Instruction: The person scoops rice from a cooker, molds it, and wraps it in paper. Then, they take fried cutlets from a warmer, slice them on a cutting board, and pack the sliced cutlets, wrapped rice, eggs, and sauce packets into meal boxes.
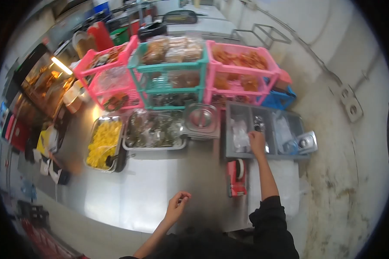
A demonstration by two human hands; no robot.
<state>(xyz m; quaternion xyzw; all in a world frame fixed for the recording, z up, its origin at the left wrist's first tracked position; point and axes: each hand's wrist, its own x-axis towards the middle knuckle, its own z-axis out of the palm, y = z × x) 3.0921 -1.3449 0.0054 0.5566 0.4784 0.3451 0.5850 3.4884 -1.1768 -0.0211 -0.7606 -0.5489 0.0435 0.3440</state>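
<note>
My right hand [257, 143] reaches over the grey divided bin [227, 149] at the right, its fingers drawn together at the middle compartment. Clear plastic bags [240, 134] lie in the compartment to its left, and small shiny packets [259, 123] sit just beyond the fingertips. What the fingers pinch is too small to make out. My left hand [177, 206] hovers over the bare steel near the front of the table [147, 190]. Its fingers are curled in against the thumb, hiding what may lie inside. Below the bin stands a red tape dispenser [237, 178].
A tray of yellow pieces [103, 142], a tray of bagged dark green food [155, 129] and a lidded steel container [202, 118] line the table. Behind them rise pink [242, 69] and teal racks [168, 67] of packed food. A lit display case [43, 82] stands left.
</note>
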